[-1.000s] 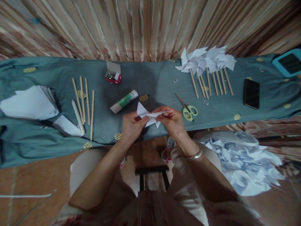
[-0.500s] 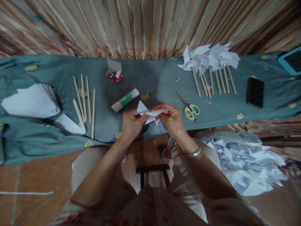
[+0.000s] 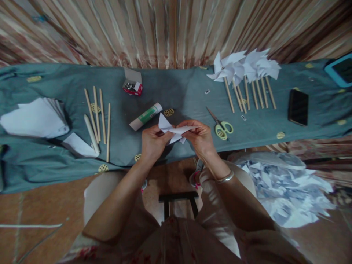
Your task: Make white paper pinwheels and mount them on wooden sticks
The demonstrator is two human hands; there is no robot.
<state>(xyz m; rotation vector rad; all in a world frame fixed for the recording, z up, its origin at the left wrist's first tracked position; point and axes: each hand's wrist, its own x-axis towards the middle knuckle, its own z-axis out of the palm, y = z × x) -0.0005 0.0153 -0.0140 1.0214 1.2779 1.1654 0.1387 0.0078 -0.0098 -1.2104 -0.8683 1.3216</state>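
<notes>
Between my hands is a white paper pinwheel, its points folded toward the middle. My left hand pinches its left side, with one pointed blade standing up past the fingers. On the other side my right hand grips the paper between thumb and fingers. A silver bangle circles the right wrist. Just beyond my left hand lies a glue stick with a green label. Green-handled scissors rest to the right of my right hand. The fingers hide part of the folds.
Loose wooden sticks and a stack of cut paper lie left. An opened box of metal pins stands behind. Finished pinwheels, a phone and a blue-framed device are right. A bag of paper pieces sits below.
The paper pinwheel's left blade has risen slightly and shows wider. Both hands keep their hold and have shifted a little up and left.
</notes>
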